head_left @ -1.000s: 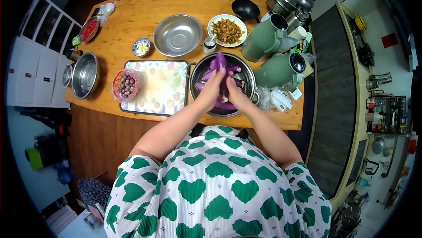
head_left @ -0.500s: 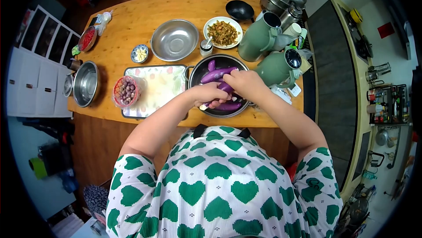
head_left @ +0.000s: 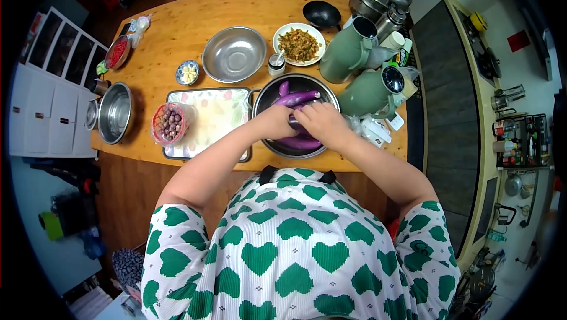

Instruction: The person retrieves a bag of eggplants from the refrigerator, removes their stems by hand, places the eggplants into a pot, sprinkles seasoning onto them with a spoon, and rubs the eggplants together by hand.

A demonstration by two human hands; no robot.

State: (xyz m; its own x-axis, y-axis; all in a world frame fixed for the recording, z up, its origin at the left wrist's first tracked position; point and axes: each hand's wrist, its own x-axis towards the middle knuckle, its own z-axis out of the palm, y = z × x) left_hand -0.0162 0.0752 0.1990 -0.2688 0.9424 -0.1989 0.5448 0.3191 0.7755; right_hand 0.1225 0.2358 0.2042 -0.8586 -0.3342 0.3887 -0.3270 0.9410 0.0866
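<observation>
Both my hands are over a wide metal pot (head_left: pixel 258 107) that holds several purple eggplants (head_left: pixel 298 98). My left hand (head_left: pixel 275 122) is closed on an eggplant (head_left: pixel 295 122), most of which the fingers hide. From the right, my right hand (head_left: pixel 322 120) has its fingers wrapped over the same eggplant, close against my left hand. Other eggplants show behind and in front of my hands in the pot. Just left of the pot lies a white tray (head_left: pixel 217 113) with a faded fruit pattern.
Beyond the pot stand a small jar (head_left: pixel 276 65), a plate of chopped food (head_left: pixel 299 44) and a metal bowl (head_left: pixel 234 54). Two green jugs (head_left: pixel 348 52) are close on the right. A red basket of small purple bulbs (head_left: pixel 169 124) rests at the tray's left end.
The eggplant was upright between my palms, then slanted low in the pot. Now my hands are drawn together over it, my left hand slightly higher and covering more of it.
</observation>
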